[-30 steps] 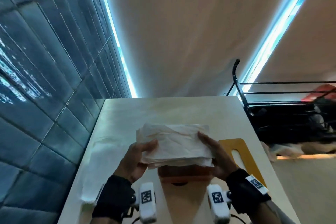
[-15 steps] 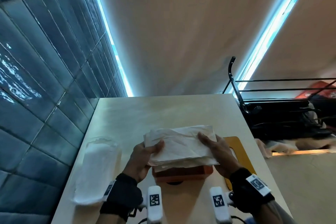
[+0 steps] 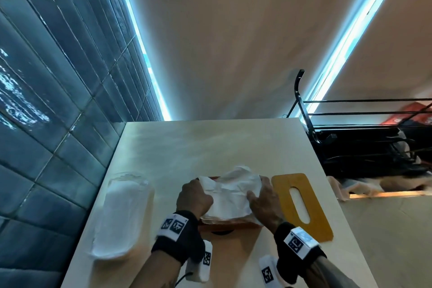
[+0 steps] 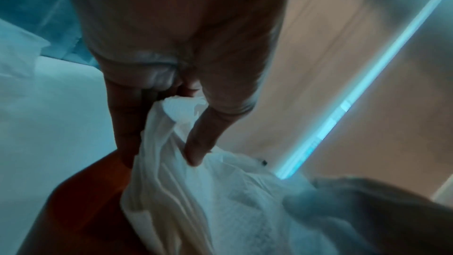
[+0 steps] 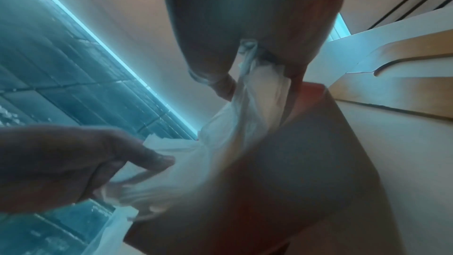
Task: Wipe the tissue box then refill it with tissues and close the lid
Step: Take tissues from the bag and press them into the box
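Observation:
A stack of white tissues (image 3: pixel 230 192) sits crumpled in the open top of the red-brown tissue box (image 3: pixel 230 225) at the table's near middle. My left hand (image 3: pixel 195 195) grips the stack's left end; in the left wrist view the thumb (image 4: pixel 197 143) and fingers pinch the tissues (image 4: pixel 220 201) over the box (image 4: pixel 81 201). My right hand (image 3: pixel 260 195) grips the right end, pinching the tissues (image 5: pixel 259 88) above the box (image 5: pixel 294 181). The yellow wooden lid (image 3: pixel 301 203) with a slot lies flat just right of the box.
A clear plastic pack of white tissues (image 3: pixel 124 215) lies left of the box, near the blue tiled wall (image 3: pixel 46 100). A black wire rack (image 3: pixel 364 147) stands past the table's right edge. Bare tabletop (image 3: pixel 210 142) stretches behind the box.
Both hands have brought the tissue stack down from above the box into its open top. The stack has gone from flat to crumpled between the hands.

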### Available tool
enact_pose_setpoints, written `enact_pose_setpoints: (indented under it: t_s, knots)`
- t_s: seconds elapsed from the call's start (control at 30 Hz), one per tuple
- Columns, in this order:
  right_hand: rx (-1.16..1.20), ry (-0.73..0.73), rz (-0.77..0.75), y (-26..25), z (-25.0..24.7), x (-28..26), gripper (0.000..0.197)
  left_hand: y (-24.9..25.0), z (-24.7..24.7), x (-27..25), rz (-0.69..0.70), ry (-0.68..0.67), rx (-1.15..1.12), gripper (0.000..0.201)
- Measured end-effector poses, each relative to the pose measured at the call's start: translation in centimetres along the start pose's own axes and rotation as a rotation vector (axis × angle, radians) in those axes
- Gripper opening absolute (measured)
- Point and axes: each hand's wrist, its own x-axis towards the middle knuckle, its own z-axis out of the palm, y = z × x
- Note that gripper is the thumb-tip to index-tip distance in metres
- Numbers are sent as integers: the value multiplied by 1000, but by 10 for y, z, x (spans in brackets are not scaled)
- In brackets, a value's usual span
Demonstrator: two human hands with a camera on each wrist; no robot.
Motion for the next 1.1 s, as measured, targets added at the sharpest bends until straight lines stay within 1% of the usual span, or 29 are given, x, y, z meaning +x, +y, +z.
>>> enact_pose_setpoints:
  t_s: [0.1,0.23,0.33,0.37,0.4,0.43,0.47,0.5,0.53,0.57,0.6,0.67,0.73,0.8,0.87,0.97,1.03,1.1]
  knots:
    - [-83,-27,-5,2,9,2,42,6,12,-1,34,-10,143,44]
    - [-167,-101,51,3,16,5,45,12,22,-1,52,-52,265,32]
    - [-217,-202,55,-1,15,5,57,12,24,-1,89,-83,326,27]
    - [-246,-204,24,-2,15,4,64,11,25,-1,102,-85,337,26]
    - [-285,-178,-28,-4,14,2,70,10,26,0,111,-82,346,26]
    - [-334,-128,-106,-5,13,-1,74,10,27,-1,114,-76,355,28]
    - [-403,-75,-202,-8,12,-3,74,9,28,-2,111,-61,360,33]
    - [-480,-40,-295,-10,11,-4,70,9,30,-2,106,-38,369,40]
    - [-545,-40,-361,-13,11,-4,63,9,33,-3,106,-5,383,48]
    - [-598,-80,-396,-16,10,-3,56,10,35,-3,117,33,407,56]
    - [-643,-144,-401,-19,10,0,51,11,36,-4,143,70,439,59]
    - [-740,-295,-338,-21,11,7,49,14,38,-5,214,99,504,53]
    - [-823,-408,-273,-20,12,12,53,14,38,-3,259,17,565,44]
    - [-874,-482,-235,-18,15,15,48,8,40,4,247,-107,609,41]
    - [-896,-528,-223,-16,18,15,39,0,41,11,242,-175,621,41]
    - [-915,-546,-222,-14,19,16,31,-6,44,18,241,-203,594,46]
    - [-942,-577,-214,-12,20,17,32,-7,47,21,243,-214,576,53]
    - [-955,-578,-214,-10,23,19,36,-6,48,22,237,-219,551,62]
